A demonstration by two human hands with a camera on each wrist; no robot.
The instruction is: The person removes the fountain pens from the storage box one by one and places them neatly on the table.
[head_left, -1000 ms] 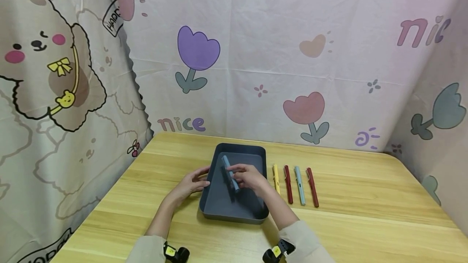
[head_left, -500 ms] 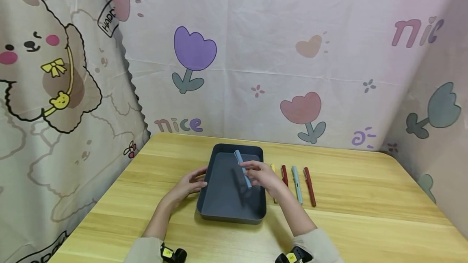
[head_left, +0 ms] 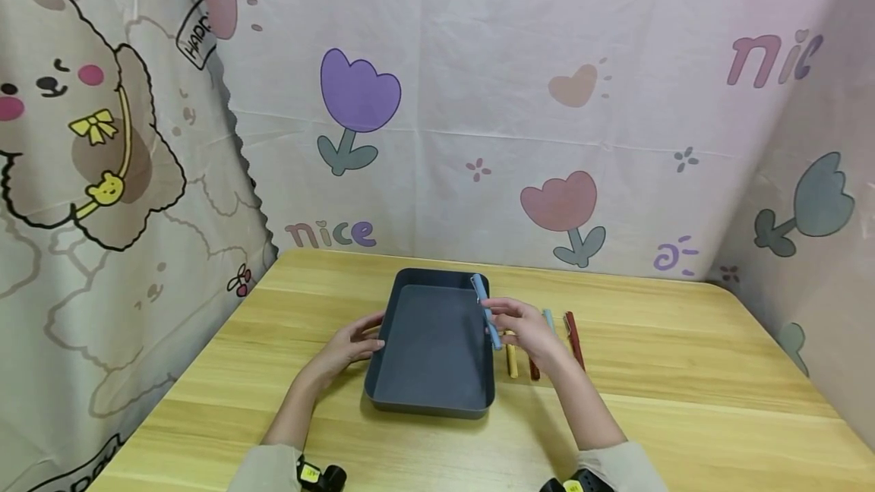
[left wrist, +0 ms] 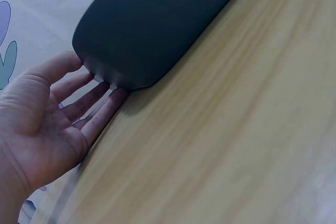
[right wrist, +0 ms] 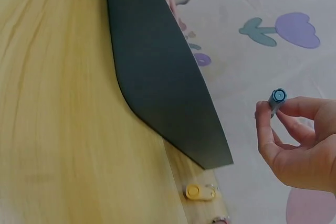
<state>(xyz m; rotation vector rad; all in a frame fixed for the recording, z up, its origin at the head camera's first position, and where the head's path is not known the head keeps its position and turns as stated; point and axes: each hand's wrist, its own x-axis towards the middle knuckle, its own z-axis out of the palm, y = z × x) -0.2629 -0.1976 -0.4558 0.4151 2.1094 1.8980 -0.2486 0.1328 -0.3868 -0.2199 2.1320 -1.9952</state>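
Note:
A shallow dark grey tray (head_left: 431, 355) stands on the wooden table. My left hand (head_left: 349, 344) rests against its left side, and in the left wrist view the extended fingers (left wrist: 89, 98) touch the tray's outer wall. Over the right rim, my right hand (head_left: 526, 329) pinches a blue pen (head_left: 481, 291) between thumb and fingers. The right wrist view shows that pen (right wrist: 278, 96) end-on, held up in the air. Beneath and beyond the right hand lie a yellow pen (head_left: 511, 363), a dark red pen (head_left: 535, 370) and a light blue pen (head_left: 549, 317), all partly hidden.
Another dark red pen (head_left: 574, 332) is the rightmost of the row beside the tray. A printed cloth (head_left: 465, 82) hangs behind the table and along both sides. Each wrist carries a small black camera.
My right hand has lifted the blue pen from inside the tray and carried it rightward to the right rim. The left hand has stayed at the tray's left side.

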